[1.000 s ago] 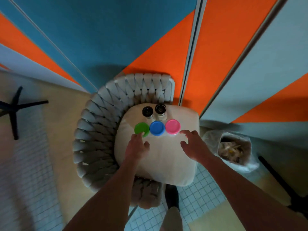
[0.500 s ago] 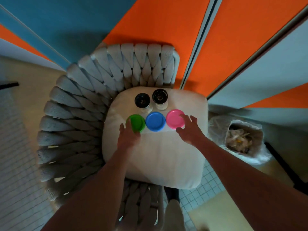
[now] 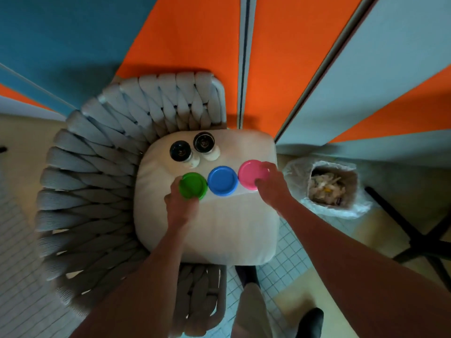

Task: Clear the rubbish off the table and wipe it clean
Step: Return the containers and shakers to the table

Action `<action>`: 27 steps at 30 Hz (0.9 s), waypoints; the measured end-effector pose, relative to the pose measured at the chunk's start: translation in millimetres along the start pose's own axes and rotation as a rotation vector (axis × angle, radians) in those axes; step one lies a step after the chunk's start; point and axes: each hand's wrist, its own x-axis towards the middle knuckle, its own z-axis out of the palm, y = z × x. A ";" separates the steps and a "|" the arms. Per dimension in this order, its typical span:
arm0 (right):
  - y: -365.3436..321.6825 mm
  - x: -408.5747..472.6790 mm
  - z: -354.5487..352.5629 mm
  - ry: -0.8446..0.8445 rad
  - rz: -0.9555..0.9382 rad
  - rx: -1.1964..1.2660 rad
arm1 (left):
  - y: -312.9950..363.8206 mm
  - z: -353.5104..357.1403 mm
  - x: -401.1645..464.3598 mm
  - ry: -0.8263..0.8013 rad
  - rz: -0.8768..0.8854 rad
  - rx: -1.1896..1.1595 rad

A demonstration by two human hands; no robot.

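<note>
- Left hand: its fingers curl round the near-left rim of the green plate, thumb side hidden under the rim, so it appears to grip the plate; whether the plate is already off the cushion cannot be told.
- Right hand: its fingers hook over the right edge of the pink plate while the thumb sits at the near rim, a pinch on that plate.
- Blue plate: lies between the two sets of fingers, touching or all but touching the green plate on one side and the pink plate on the other; neither hand is on it (the left fingers look slightly nearer).
- The three plates form a row whose long axis runs left to right across the fingers, on the cream seat cushion of a woven chair, not on a surface proper.
- Two black-capped shakers stand just beyond the fingers, past the green and blue plates, upright and side by side.
- Lined rubbish bin: on the floor, out to the right of the right fingers and near them, already part full.
- Judgement: the coming move turns on each outer plate lying directly under its own hand, so both can be lifted at once, the blue one being left for a second reach.
</note>
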 end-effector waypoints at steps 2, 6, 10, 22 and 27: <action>6.3 -17.6 -22.0 0.052 -0.026 0.003 | 10.2 7.8 -20.4 -0.003 0.031 -0.024; 23.9 -53.2 -77.3 0.177 -0.016 0.077 | 42.3 29.1 -71.2 -0.052 0.119 -0.056; 45.1 -96.1 -145.4 0.318 0.081 0.218 | 81.7 51.4 -140.0 -0.131 0.224 -0.108; 141.1 -234.7 -332.5 0.564 0.076 0.515 | 151.0 140.8 -334.7 -0.255 0.563 -0.016; 215.6 -301.4 -408.3 0.658 0.051 0.665 | 169.1 199.2 -419.1 -0.346 0.793 0.075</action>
